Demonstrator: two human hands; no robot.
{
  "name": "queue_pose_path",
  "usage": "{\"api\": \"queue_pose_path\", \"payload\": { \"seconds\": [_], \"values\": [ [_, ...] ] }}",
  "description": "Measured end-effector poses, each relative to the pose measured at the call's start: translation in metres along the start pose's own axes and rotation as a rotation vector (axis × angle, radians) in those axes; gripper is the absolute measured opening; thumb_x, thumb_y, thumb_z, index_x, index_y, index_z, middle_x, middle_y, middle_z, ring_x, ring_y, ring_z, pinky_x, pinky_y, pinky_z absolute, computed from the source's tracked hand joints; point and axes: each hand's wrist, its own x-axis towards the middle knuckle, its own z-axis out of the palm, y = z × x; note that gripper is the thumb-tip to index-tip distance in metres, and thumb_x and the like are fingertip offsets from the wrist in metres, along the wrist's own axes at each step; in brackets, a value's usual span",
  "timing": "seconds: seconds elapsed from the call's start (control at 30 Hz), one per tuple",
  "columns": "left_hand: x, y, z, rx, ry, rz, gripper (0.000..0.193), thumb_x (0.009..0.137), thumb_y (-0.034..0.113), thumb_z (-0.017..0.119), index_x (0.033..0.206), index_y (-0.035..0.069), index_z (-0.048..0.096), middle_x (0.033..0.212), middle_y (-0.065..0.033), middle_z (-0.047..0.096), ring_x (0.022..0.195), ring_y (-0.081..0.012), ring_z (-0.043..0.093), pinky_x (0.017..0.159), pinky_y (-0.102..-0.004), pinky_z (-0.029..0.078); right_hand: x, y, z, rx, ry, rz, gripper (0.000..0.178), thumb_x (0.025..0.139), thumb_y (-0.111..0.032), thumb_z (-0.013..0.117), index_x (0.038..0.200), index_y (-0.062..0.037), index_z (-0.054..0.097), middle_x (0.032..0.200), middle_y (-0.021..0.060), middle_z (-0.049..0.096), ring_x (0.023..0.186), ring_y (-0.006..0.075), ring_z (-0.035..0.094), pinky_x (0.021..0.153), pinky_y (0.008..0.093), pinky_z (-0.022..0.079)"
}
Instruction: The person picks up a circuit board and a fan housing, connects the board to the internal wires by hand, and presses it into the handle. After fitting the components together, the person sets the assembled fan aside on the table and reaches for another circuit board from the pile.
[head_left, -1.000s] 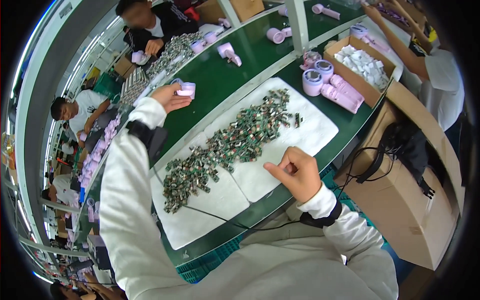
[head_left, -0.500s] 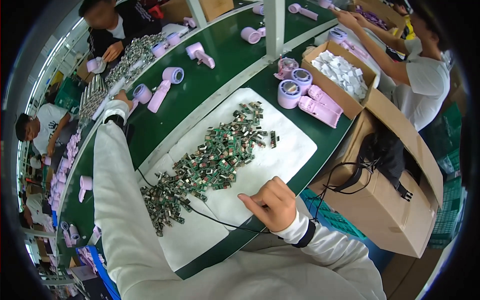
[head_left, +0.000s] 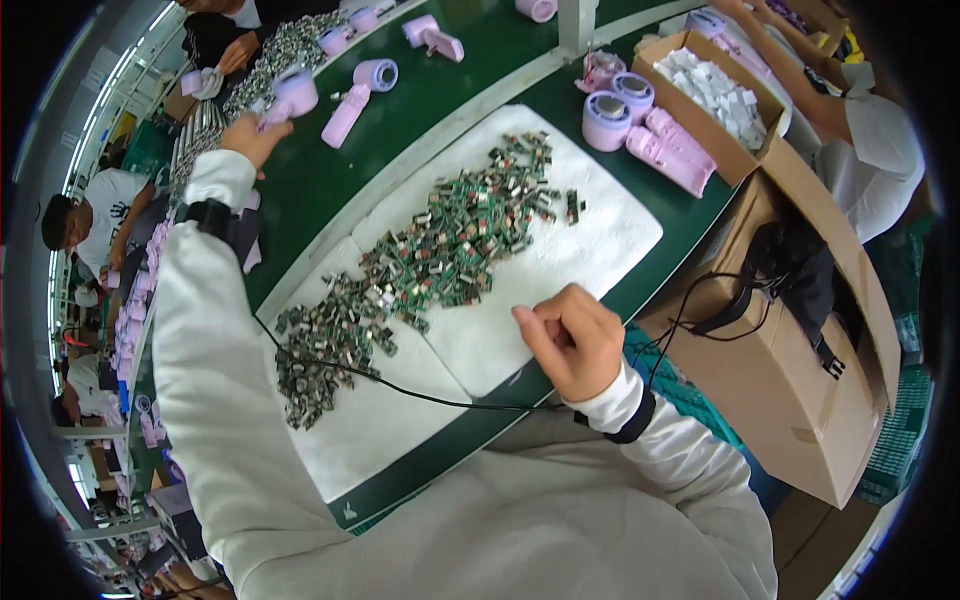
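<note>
My left hand (head_left: 256,140) reaches far out over the green work surface (head_left: 490,45), its fingers closed round the handle of a lilac handheld fan (head_left: 296,92). Another fan (head_left: 360,98) lies just right of it. My right hand (head_left: 578,340) hovers near the front edge of a white foam sheet (head_left: 600,215), fingers curled in and thumb stuck out, with nothing seen in it. Between my arms, a heap of small green circuit boards (head_left: 460,235) spreads across the sheet. A black cord (head_left: 430,398) runs over the sheet toward my right wrist.
Fan parts (head_left: 607,120) and lilac shell halves (head_left: 670,152) lie at the back right. Beside them stands a carton of white pieces (head_left: 775,108). A large open cardboard box (head_left: 770,370) with a black strap bag is on my right. Co-workers sit across and along the line.
My left hand has taken hold of the fan beside it and raised it a little. The view has shifted, so the sheet appears higher. My right hand keeps its curled shape.
</note>
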Motion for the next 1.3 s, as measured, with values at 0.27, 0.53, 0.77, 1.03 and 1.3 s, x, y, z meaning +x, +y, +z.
{"api": "queue_pose_path", "payload": {
  "seconds": [0.27,0.53,0.77,1.03,1.3],
  "values": [
    [-0.243,0.152,-0.095,-0.626,-0.355,0.025,0.039,0.088,0.027,0.08,0.111,0.004,0.058,0.071,0.0013,0.059,0.047,-0.0065,0.051,0.041,-0.0243,0.036,-0.008,0.011,-0.012,0.132,-0.076,-0.005,0.021,0.086,-0.007,0.079,0.092,-0.0008,0.06,0.068,0.002,0.049,0.052,0.01,0.042,0.049,0.0243,0.033],
    [-0.377,0.155,0.01,-0.429,-0.246,0.132,0.037,0.09,0.021,0.077,0.113,0.002,0.055,0.085,-0.0159,0.069,0.069,-0.0302,0.068,0.063,-0.0373,0.054,-0.022,-0.016,-0.005,0.373,-0.197,0.182,0.063,0.081,-0.01,0.084,0.135,-0.0059,0.053,0.069,-0.003,0.047,0.054,0.0041,0.04,0.051,0.0202,0.033],
    [-0.385,0.141,0.026,-0.548,-0.213,0.134,0.027,0.091,0.014,0.073,0.11,0.0,0.059,0.095,-0.0185,0.068,0.083,-0.0303,0.07,0.07,-0.0378,0.054,-0.02,-0.01,0.0,0.163,-0.275,0.16,0.062,0.081,-0.003,0.083,0.137,-0.0089,0.057,0.067,-0.0042,0.046,0.055,0.0021,0.041,0.051,0.0185,0.033],
    [-0.388,0.152,0.026,0.056,-0.139,0.397,0.017,0.086,0.013,0.07,0.094,0.002,0.06,0.079,-0.0108,0.06,0.071,-0.0257,0.065,0.062,-0.0379,0.053,-0.03,-0.042,0.005,0.026,-0.3,-0.176,0.038,0.083,-0.005,0.077,0.12,-0.0074,0.069,0.061,0.0031,0.056,0.049,0.0142,0.054,0.048,0.0271,0.042],
    [-0.38,0.149,0.014,0.26,-0.095,0.59,0.015,0.085,0.013,0.068,0.089,0.004,0.057,0.078,-0.0082,0.056,0.067,-0.0236,0.063,0.059,-0.0353,0.052,-0.022,-0.042,0.01,-0.346,-0.553,-0.264,0.02,0.086,-0.014,0.07,0.106,-0.0092,0.073,0.067,0.0068,0.065,0.057,0.0259,0.065,0.051,0.0371,0.05]
  ]
}}
